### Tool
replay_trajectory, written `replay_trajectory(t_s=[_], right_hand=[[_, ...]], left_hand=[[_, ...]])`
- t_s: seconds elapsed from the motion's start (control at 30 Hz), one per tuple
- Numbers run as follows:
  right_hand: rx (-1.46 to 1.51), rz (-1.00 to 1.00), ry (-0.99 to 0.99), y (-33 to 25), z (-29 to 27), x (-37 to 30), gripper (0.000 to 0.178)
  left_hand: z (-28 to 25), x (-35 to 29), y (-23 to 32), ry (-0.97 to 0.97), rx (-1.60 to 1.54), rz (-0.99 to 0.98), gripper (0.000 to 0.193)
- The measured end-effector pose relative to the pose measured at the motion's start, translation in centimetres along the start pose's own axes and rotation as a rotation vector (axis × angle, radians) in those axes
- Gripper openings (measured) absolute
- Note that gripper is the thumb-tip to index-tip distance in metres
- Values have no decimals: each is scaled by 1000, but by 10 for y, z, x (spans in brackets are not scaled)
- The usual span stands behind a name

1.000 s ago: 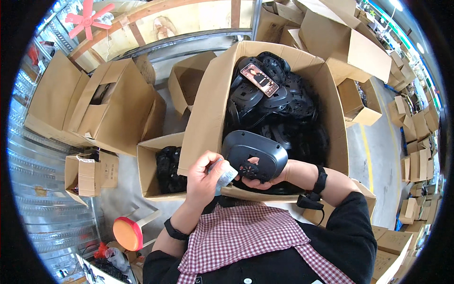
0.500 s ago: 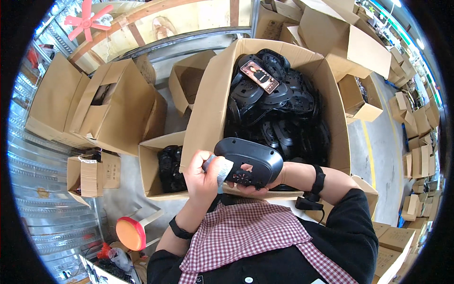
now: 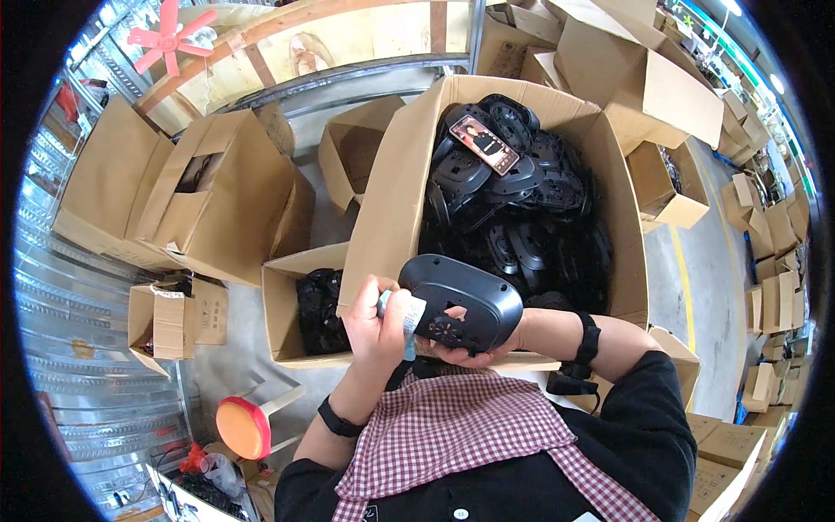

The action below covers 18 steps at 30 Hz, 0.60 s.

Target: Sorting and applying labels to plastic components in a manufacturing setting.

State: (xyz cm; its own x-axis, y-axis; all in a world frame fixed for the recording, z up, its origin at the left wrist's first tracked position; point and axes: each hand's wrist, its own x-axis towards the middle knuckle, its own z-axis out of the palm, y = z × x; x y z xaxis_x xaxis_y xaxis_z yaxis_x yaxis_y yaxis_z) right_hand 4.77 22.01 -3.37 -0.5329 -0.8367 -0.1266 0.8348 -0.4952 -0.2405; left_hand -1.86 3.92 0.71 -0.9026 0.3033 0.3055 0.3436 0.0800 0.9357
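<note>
A black plastic housing (image 3: 461, 300), oval with screw holes along its edge and cut-outs at its lower end, is tilted in front of my chest. My right hand (image 3: 498, 350) grips it from below and the right side; part of that hand is hidden behind it. Against the housing's lower left edge, my left hand (image 3: 372, 335) is closed on a pale blue and white strip (image 3: 412, 320) with print on it. Its exact kind is unclear. Just beyond both hands, a big cardboard box (image 3: 383, 204) holds many similar black housings (image 3: 522, 245).
On the heaped housings lies a lit phone (image 3: 484, 144). A lower carton (image 3: 283, 317) with black parts adjoins the big box on the left. Further left stand an orange-topped stool (image 3: 243, 427), a tall carton (image 3: 230, 204) and a pink fan (image 3: 170, 38). More cartons line the right.
The view has shifted slightly. The strip in my left hand has turned and now hangs lower, showing more pale blue. Both hands keep their hold.
</note>
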Motion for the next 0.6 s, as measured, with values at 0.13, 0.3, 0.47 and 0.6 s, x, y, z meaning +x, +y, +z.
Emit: replay_trajectory(t_s=[0.13, 0.3, 0.47, 0.6], right_hand=[[17, -2, 2, -2, 4, -1, 55], [-20, -92, -34, 0, 3, -2, 40], [61, -94, 6, -1, 5, -8, 30], [75, -109, 28, 0, 4, -9, 29]], left_hand=[[-4, -4, -5, -61, -142, -15, 7], [-12, -7, -5, -209, -146, 44, 9], [-16, -9, 1, -311, -209, 24, 15], [-17, -10, 9, -324, -129, -26, 21]])
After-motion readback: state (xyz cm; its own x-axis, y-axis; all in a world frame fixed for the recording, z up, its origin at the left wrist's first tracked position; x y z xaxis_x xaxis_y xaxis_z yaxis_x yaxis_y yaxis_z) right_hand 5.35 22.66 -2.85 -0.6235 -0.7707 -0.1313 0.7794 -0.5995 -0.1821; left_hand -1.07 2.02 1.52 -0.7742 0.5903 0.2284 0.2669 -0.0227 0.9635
